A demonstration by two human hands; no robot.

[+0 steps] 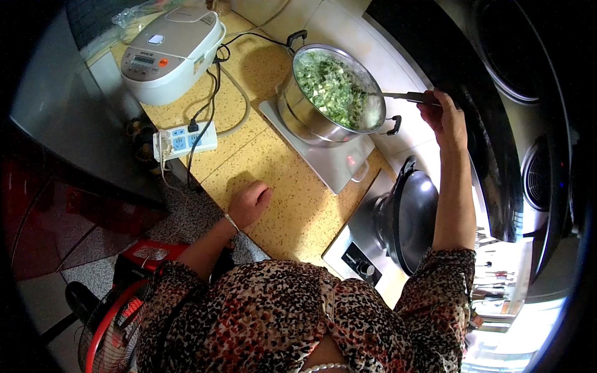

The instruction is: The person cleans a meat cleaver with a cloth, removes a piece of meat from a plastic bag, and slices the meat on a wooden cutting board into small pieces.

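My right hand point(443, 115) clamps a ladle handle point(407, 96) reaching into the pot point(323, 118) of greens point(329, 87) on the cooker point(336, 163); my left hand point(247, 204) rests curled, empty, on the surface point(292, 205), bracing me.

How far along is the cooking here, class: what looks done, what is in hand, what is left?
Done: chopped greens already fill the steel pot on the induction cooker. In hand: the right hand grips a utensil handle reaching into the pot; the left hand rests on the counter. Left: the black wok looks unused.
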